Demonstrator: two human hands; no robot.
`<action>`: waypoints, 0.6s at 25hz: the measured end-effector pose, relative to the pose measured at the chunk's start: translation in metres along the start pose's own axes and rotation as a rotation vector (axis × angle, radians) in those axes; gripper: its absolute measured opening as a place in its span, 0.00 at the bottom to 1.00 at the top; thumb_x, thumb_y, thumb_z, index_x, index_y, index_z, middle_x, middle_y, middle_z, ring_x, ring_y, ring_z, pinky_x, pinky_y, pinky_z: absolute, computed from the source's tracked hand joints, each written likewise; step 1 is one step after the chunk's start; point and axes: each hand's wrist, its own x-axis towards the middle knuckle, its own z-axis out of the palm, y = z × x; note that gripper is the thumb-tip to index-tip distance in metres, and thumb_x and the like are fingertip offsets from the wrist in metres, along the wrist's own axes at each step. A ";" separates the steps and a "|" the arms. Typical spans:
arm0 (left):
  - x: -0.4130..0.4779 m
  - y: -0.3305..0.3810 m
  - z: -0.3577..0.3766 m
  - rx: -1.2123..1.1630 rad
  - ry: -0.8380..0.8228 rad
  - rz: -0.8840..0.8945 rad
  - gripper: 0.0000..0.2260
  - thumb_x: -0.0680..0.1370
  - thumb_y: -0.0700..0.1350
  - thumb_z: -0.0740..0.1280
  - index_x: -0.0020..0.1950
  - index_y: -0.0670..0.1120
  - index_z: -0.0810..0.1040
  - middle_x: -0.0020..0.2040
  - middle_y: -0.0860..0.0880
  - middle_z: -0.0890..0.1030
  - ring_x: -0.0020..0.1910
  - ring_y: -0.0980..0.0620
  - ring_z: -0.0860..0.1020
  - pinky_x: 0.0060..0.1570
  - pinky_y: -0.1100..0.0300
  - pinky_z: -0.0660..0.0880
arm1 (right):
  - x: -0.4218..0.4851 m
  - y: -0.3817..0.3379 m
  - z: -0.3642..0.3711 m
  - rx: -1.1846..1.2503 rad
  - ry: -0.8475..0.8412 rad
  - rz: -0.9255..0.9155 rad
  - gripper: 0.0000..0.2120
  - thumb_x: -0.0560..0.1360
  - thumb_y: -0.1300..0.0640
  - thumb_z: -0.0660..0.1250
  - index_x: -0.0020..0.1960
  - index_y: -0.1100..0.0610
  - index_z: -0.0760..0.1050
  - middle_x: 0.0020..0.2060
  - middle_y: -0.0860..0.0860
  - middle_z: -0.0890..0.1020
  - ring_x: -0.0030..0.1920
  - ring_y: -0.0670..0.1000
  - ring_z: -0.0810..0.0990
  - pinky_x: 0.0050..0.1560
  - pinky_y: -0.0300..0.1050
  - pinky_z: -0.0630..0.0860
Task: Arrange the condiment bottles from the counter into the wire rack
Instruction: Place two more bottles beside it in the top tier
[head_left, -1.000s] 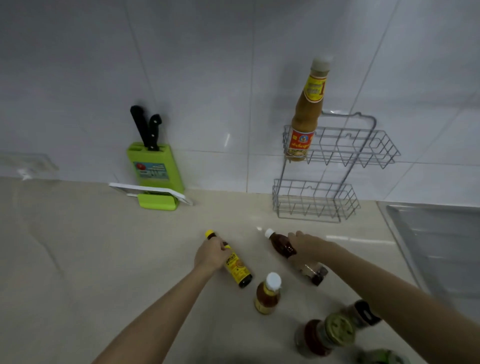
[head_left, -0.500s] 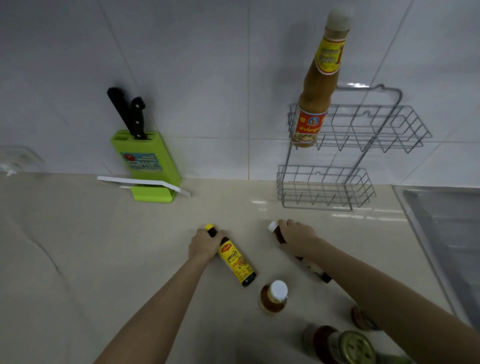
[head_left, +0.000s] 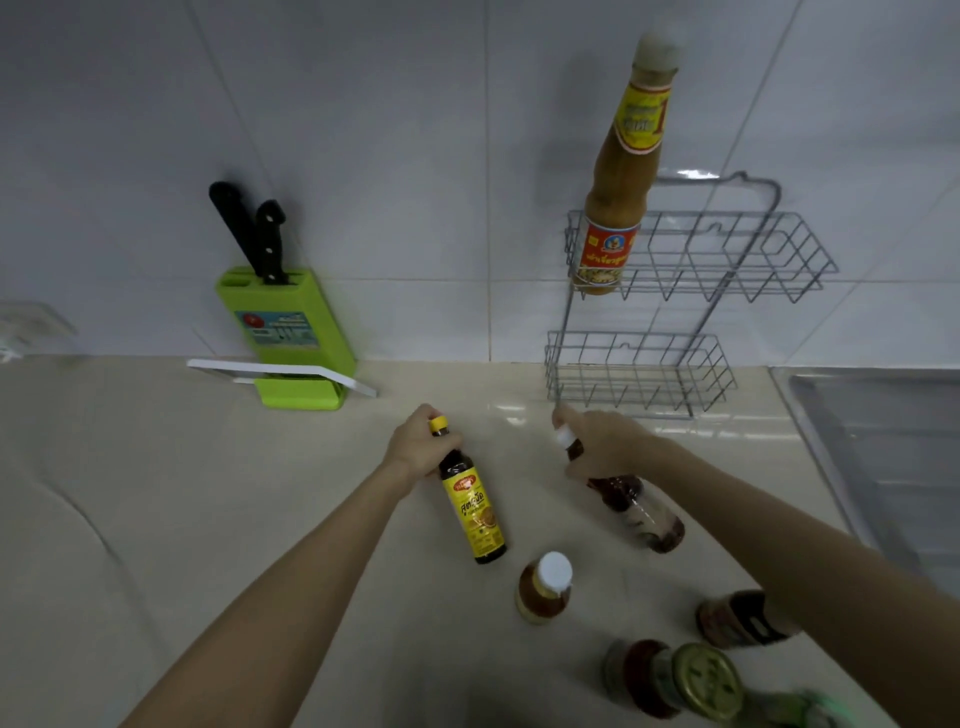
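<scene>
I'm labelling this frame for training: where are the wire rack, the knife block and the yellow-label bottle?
wire rack (head_left: 696, 254): head view, upper basket's wires.
knife block (head_left: 260, 296): head view, green front face.
yellow-label bottle (head_left: 475, 514): head view, on its label.

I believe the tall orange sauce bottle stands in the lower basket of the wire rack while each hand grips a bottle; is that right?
Not quite: the head view shows the tall orange sauce bottle in the upper basket of the wire rack, not the lower. The left hand and right hand each grip a bottle.

Green knife block against tiled wall, two black-handled knives slotted in. Steel sink far right.
</scene>
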 end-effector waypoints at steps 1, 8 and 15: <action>-0.001 0.010 -0.001 0.040 -0.016 0.075 0.11 0.69 0.39 0.70 0.48 0.40 0.74 0.35 0.44 0.77 0.26 0.45 0.74 0.22 0.61 0.69 | -0.005 0.003 -0.008 0.005 -0.003 0.003 0.27 0.66 0.52 0.69 0.61 0.52 0.62 0.47 0.53 0.77 0.45 0.55 0.78 0.42 0.49 0.78; -0.030 0.075 0.014 0.382 -0.153 0.448 0.10 0.73 0.45 0.72 0.45 0.40 0.74 0.38 0.43 0.79 0.31 0.44 0.80 0.33 0.53 0.77 | -0.045 0.009 -0.030 -0.109 0.107 0.063 0.21 0.75 0.50 0.64 0.63 0.59 0.64 0.48 0.56 0.79 0.43 0.54 0.75 0.42 0.46 0.74; -0.064 0.125 0.008 0.495 -0.088 0.624 0.13 0.73 0.46 0.72 0.49 0.42 0.73 0.47 0.41 0.80 0.44 0.41 0.81 0.44 0.45 0.80 | -0.090 0.028 -0.049 0.232 0.339 0.132 0.16 0.75 0.53 0.67 0.58 0.57 0.66 0.51 0.59 0.79 0.50 0.59 0.77 0.44 0.48 0.70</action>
